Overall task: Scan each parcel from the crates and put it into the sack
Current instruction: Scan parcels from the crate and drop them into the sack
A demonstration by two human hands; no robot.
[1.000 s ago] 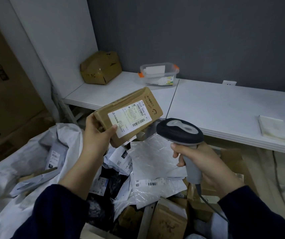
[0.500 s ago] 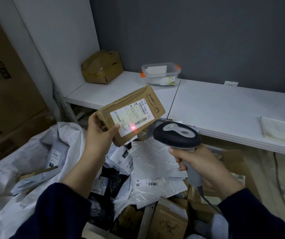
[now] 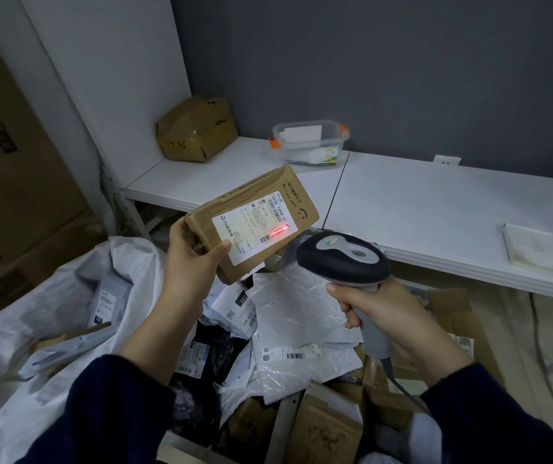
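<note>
left hand (image 3: 190,259): raised over the open sack (image 3: 33,336), thumb across the label face, fingers wrapped behind 1 end of the brown parcel (image 3: 251,222)
parcel: tilted, label up, clear of the crate pile
right hand (image 3: 392,316): fist closed round the scanner (image 3: 343,259) handle, head aimed at the label
beam: red line on the barcode (image 3: 276,232)

White bench (image 3: 419,202), cardboard box (image 3: 198,130), clear tub (image 3: 310,144), paper pad (image 3: 533,249)
</note>
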